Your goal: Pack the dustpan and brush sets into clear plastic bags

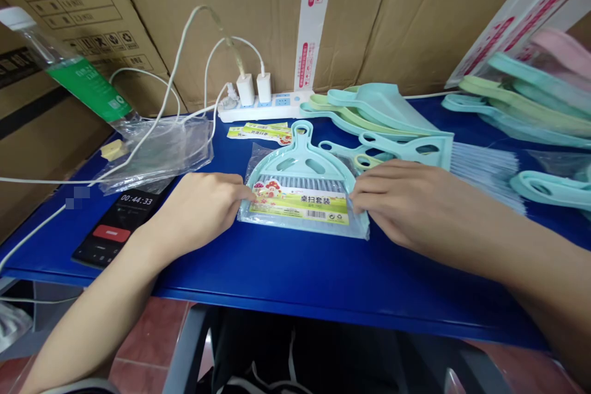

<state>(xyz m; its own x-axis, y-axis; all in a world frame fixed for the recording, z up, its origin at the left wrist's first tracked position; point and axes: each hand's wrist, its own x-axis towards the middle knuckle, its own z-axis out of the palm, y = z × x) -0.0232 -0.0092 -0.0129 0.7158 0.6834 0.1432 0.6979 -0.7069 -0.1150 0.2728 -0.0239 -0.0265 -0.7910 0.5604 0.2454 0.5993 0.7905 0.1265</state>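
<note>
Clear plastic bag (pixel 302 228) around a mint dustpan (pixel 302 160) lies flat near the blue counter's (pixel 323 277) front edge, steadied between the closed fingers of the left hand (pixel 203 212) and right hand (pixel 415 212).

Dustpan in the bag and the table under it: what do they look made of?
The dustpan looks like matte moulded plastic, judging by its mint colour and cast slots. The blue tabletop shines like paint or laminate; its core is unseen.
</note>
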